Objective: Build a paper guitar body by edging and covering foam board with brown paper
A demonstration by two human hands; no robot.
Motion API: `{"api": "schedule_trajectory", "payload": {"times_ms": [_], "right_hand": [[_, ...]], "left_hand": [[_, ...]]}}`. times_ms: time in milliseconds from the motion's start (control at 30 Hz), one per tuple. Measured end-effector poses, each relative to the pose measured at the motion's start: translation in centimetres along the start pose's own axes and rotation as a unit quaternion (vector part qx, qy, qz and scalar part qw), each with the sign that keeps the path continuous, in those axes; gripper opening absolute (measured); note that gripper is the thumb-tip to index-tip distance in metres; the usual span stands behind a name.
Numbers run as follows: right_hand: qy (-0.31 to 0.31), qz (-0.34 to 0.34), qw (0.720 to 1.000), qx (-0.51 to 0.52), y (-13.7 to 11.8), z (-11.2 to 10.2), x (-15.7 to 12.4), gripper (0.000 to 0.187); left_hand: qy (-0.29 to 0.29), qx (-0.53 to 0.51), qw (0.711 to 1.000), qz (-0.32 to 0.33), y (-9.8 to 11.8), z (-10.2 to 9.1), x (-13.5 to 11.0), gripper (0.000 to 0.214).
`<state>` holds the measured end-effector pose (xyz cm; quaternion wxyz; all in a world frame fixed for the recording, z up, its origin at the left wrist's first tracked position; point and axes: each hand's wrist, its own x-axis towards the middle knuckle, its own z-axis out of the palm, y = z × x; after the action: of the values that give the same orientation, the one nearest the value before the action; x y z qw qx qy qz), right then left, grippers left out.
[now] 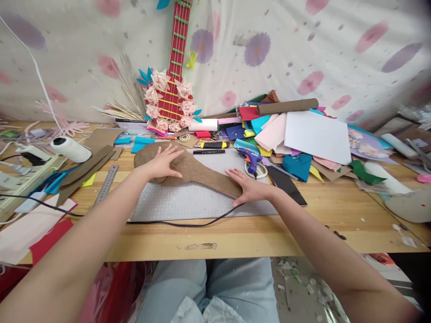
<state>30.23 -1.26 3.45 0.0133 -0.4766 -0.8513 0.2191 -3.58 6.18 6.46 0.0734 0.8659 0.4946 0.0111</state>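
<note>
A brown, paper-covered guitar shape (202, 174) lies flat on the grey cutting mat (188, 204), its round body to the left and its neck pointing right. On the body rests my left hand (163, 162), fingers spread and palm down. My right hand (248, 186) touches the far end of the neck, with the fingers apart. A blue hot glue gun (249, 158) sits just beyond that hand. Behind the brown shape lie a black marker (209, 152) and a yellow-black utility knife (213, 145).
Against the wall leans a red paper guitar (173, 67) with pink flowers. Crepe paper and card (316, 137) pile up at the back right. At left are a thread spool (70, 149), a steel ruler (107, 184) and a power strip (30, 172). A black cable (175, 223) crosses the front.
</note>
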Motion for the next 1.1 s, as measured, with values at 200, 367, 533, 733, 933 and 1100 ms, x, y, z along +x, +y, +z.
{"api": "schedule_trajectory", "payload": {"times_ms": [200,367,533,733,933,1100], "right_hand": [[0.129,-0.014,0.991,0.043,-4.4,-0.5,5.3,0.075],[0.179,-0.061,0.98,0.058,-7.7,1.6,11.4,0.076],[0.159,-0.058,0.983,0.074,-7.9,3.5,14.0,0.1],[0.194,-0.092,0.974,0.066,-7.1,4.9,14.7,0.098],[0.179,-0.064,0.98,0.06,-7.6,4.6,14.7,0.098],[0.175,-0.041,0.983,0.047,-8.3,4.0,14.6,0.1]], "left_hand": [[-0.007,0.043,0.999,0.001,-1.3,0.7,-0.5,0.098],[0.001,0.053,0.999,0.005,-1.3,1.1,-0.7,0.098],[-0.005,0.069,0.998,0.003,-0.9,1.1,-0.9,0.098],[0.007,0.087,0.996,0.002,-0.8,1.4,-1.0,0.097],[0.011,0.094,0.995,0.006,-0.6,1.5,-1.1,0.096],[0.018,0.09,0.996,0.007,-0.6,1.5,-1.2,0.095]]}}
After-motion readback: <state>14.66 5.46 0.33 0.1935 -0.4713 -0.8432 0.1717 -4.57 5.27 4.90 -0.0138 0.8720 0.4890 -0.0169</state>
